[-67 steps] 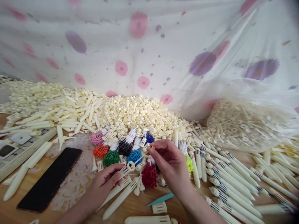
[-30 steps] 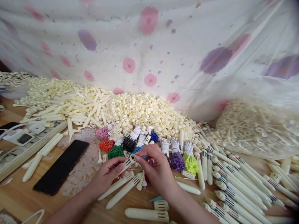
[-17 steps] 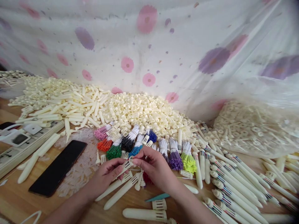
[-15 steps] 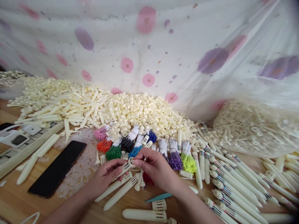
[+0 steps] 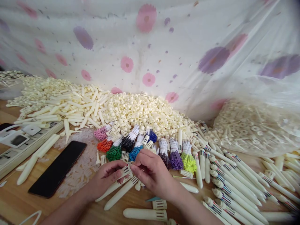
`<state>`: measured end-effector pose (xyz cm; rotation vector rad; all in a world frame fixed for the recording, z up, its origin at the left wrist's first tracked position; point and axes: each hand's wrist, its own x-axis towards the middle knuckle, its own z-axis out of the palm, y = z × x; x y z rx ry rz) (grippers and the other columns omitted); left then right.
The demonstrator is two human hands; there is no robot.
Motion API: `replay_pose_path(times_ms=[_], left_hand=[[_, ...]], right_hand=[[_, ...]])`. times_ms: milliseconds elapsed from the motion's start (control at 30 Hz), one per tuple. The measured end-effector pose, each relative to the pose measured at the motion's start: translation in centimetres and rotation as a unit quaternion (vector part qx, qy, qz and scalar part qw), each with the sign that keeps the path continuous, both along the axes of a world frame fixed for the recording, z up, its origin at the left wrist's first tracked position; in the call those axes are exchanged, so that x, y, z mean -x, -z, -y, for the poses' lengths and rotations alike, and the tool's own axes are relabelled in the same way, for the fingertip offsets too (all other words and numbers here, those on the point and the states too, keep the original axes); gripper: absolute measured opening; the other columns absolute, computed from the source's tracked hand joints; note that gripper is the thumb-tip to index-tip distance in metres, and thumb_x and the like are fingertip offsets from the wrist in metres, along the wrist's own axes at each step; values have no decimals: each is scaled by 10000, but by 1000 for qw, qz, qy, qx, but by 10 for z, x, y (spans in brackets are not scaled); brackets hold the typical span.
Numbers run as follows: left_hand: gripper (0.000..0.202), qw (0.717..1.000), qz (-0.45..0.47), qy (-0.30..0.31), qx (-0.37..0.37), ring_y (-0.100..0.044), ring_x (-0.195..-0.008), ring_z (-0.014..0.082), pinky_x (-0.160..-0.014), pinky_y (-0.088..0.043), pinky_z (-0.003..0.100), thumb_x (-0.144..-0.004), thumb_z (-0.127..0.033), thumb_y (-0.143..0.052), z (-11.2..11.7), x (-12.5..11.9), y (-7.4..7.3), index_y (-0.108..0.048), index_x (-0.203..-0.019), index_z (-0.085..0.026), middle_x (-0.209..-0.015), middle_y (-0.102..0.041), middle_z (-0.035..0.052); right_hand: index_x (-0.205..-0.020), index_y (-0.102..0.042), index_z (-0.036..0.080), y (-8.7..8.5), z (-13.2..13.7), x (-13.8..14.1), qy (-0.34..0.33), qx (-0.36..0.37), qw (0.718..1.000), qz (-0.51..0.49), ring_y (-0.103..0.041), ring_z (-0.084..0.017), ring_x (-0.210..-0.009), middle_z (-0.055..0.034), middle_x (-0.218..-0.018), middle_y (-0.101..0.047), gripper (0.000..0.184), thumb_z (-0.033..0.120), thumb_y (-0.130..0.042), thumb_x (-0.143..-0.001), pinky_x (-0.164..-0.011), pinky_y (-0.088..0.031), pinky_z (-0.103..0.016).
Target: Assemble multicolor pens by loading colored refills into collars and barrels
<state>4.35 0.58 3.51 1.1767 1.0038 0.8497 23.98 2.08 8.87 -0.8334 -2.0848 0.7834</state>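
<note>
My left hand (image 5: pixel 106 179) pinches a small cream slotted pen part (image 5: pixel 126 171) between thumb and fingers. My right hand (image 5: pixel 151 173) meets it from the right, fingertips pinched at the part's end; what they hold is too small to name. Both hands hover over cream pen barrels (image 5: pixel 122 193) on the wooden table (image 5: pixel 21 203). Just beyond the hands lie bundles of coloured refills: pink (image 5: pixel 101 133), orange (image 5: pixel 104 145), green (image 5: pixel 114 153), black (image 5: pixel 130 141), blue (image 5: pixel 136 151), purple (image 5: pixel 175 158) and yellow-green (image 5: pixel 189 162).
A heap of cream slotted caps (image 5: pixel 140 112) and barrels (image 5: pixel 70 106) fills the back, against a flowered plastic sheet (image 5: pixel 150 47). A black phone (image 5: pixel 58 168) and a power strip (image 5: pixel 16 150) lie at left. Assembled pens (image 5: pixel 234 181) spread at right, below a bag of parts (image 5: pixel 253 128).
My right hand came down from the refill bundles to the part in my left hand. Both hands have since sunk a little toward the table, still joined at the part.
</note>
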Motion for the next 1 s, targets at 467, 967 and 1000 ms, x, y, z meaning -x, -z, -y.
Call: replay_pose_path(times_ms=[467, 967, 1000], left_hand=[[428, 998, -1, 63, 12, -513, -542, 123, -556, -425, 239, -668, -596, -663, 2, 3, -5, -703, -757, -180, -596, -619, -12], [348, 994, 37, 68, 71, -527, -526, 98, -535, -415, 206, -644, -515, -730, 2, -5, -9, -711, -747, -183, -629, -673, -16], [343, 994, 38, 69, 76, -527, -527, 99, -536, -414, 208, -641, -508, -735, 2, -6, -9, -712, -738, -180, -631, -676, -13]], right_hand=[[-916, -629, 192, -13, -11, -25, -156, 10, 986, 60, -575, -143, -765, -52, -832, -659, 176, 192, -453, -927, -704, -464, -266], [-841, -611, 167, -23, -4, -27, -155, -43, 973, 163, -511, -159, -684, -46, -713, -598, 206, 95, -423, -883, -616, -391, -261], [-831, -608, 165, -22, -4, -27, -157, -45, 973, 165, -509, -160, -683, -44, -708, -591, 204, 93, -424, -879, -617, -389, -261]])
